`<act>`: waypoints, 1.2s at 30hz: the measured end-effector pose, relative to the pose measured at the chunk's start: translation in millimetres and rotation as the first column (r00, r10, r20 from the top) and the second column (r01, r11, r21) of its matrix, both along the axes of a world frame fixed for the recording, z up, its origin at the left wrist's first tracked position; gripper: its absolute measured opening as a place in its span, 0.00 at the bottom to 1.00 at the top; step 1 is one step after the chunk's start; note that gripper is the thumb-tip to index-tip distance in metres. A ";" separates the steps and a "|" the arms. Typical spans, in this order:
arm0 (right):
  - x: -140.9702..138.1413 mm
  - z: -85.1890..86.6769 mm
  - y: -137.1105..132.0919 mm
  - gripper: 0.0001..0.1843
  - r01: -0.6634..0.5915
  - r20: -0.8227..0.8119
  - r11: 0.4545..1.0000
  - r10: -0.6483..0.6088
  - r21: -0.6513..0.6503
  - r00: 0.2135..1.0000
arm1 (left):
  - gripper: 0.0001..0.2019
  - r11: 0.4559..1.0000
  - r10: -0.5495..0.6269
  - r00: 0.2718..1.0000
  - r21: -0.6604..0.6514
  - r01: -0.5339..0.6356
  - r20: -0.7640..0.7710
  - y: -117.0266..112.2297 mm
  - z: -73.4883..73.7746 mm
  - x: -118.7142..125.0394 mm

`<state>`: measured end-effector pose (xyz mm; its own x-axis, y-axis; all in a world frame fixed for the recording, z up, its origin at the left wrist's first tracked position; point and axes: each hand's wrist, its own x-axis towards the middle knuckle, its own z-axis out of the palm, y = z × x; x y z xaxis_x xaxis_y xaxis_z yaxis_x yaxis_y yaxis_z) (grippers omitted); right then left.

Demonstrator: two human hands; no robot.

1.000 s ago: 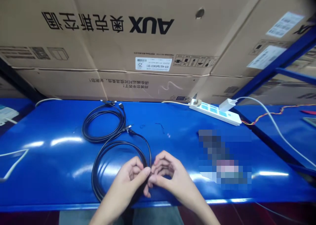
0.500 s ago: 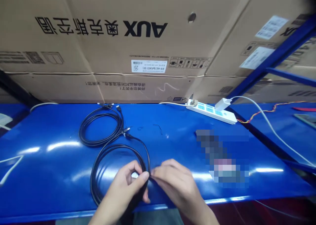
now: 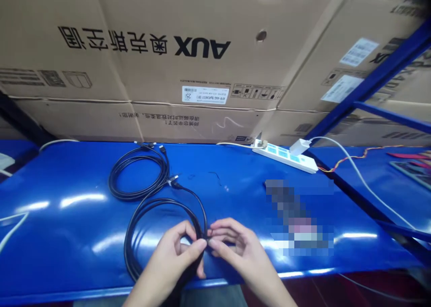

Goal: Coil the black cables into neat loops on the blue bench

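Observation:
My left hand and my right hand meet low on the blue workbench, their fingertips pinching a loop of black cable at about the same spot. That loop lies flat, passes under my left wrist and runs up to a small black plug. Farther back lies a second coil of black cable, with small connector ends near its top. The pinched stretch is mostly hidden by my fingers.
A white power strip with a white plug adapter stands at the back of the blue workbench. A white cord and a red-yellow wire run off right. Large AUX cardboard boxes stack behind. A pixelated patch covers the bench at right.
My right hand's fingers have curled and spread around the cable, and both hands stay at the same spot. The view has shifted slightly. The cable coils have not visibly moved.

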<state>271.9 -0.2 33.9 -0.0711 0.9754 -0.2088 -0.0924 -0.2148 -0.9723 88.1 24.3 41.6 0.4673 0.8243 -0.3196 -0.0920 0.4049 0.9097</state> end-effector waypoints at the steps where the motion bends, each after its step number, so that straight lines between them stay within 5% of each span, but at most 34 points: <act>1: -0.4 0.5 0.2 0.18 0.012 0.032 0.999 -0.014 0.033 0.999 | 0.18 1.000 0.004 1.000 0.003 -0.004 -0.014 -0.3 -0.3 0.3; 4: -0.7 -2.3 -2.3 0.13 0.054 0.202 0.960 -0.112 0.274 0.973 | 0.17 1.000 0.022 0.999 0.016 -0.021 -0.050 -1.4 -1.8 -0.1; 5: -0.6 -4.9 -3.9 0.15 0.044 0.269 0.909 -0.169 0.415 0.948 | 0.17 1.000 0.023 0.998 0.020 -0.022 -0.057 -1.7 -2.4 -0.6; 8: 0.5 -12.6 -9.8 0.23 -0.097 0.377 0.636 -0.322 0.766 0.869 | 0.17 0.999 0.025 0.998 0.039 -0.023 -0.052 -2.0 -3.0 -2.2; 10: 2.0 -13.6 -14.3 0.21 -0.167 0.393 0.564 -0.307 0.809 0.867 | 0.17 0.999 0.025 0.999 0.048 -0.023 -0.034 -1.6 -2.1 -2.6; 15: 8.9 -1.5 -16.0 0.13 -0.094 0.188 0.899 0.013 0.428 0.982 | 0.18 0.999 0.023 1.000 0.031 -0.022 -0.018 0.1 0.6 -1.5; 19: 10.6 5.8 -0.8 0.13 -0.163 -0.054 0.973 0.174 0.161 0.983 | 0.19 0.999 0.022 1.000 0.043 -0.022 -0.015 -0.9 -3.4 -1.4; 22: 8.0 7.4 8.3 0.11 -0.155 -0.109 0.985 0.163 0.078 0.981 | 0.19 0.999 0.013 1.000 0.040 -0.013 -0.003 -2.1 -6.8 -1.7; 25: 5.6 6.3 9.5 0.22 -0.109 -0.096 0.994 0.109 0.001 0.989 | 0.18 1.000 0.000 1.000 0.031 -0.001 0.004 -2.7 -6.0 -2.1; 28: 6.7 2.1 7.9 0.17 -0.055 0.144 0.972 0.022 0.228 0.989 | 0.17 1.000 -0.012 1.000 0.027 0.012 0.005 -2.5 -1.2 -2.4; 31: 11.8 -3.0 7.9 0.14 -0.182 0.413 0.730 -0.149 0.659 0.898 | 0.17 0.999 -0.030 1.000 0.039 0.029 0.010 -1.7 2.8 -2.4; 33: 15.2 -4.1 7.1 0.16 -0.270 0.480 0.598 -0.223 0.755 0.848 | 0.17 0.999 -0.024 1.000 0.038 0.024 0.011 -1.3 2.8 -2.3; 34: 16.5 -3.7 5.7 0.16 -0.278 0.496 0.604 -0.227 0.747 0.838 | 0.17 0.999 -0.017 1.000 0.029 0.017 0.016 -1.2 2.0 -2.4; 36: 18.0 -1.1 0.6 0.17 -0.243 0.506 0.725 -0.166 0.644 0.846 | 0.17 1.000 -0.005 1.000 0.010 0.005 0.029 -1.3 -0.6 -2.5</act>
<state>289.9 0.4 32.7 -0.1986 0.8587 0.4724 0.4348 0.5091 -0.7428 85.6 23.1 41.0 0.4805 0.8248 -0.2980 -0.1160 0.3965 0.9107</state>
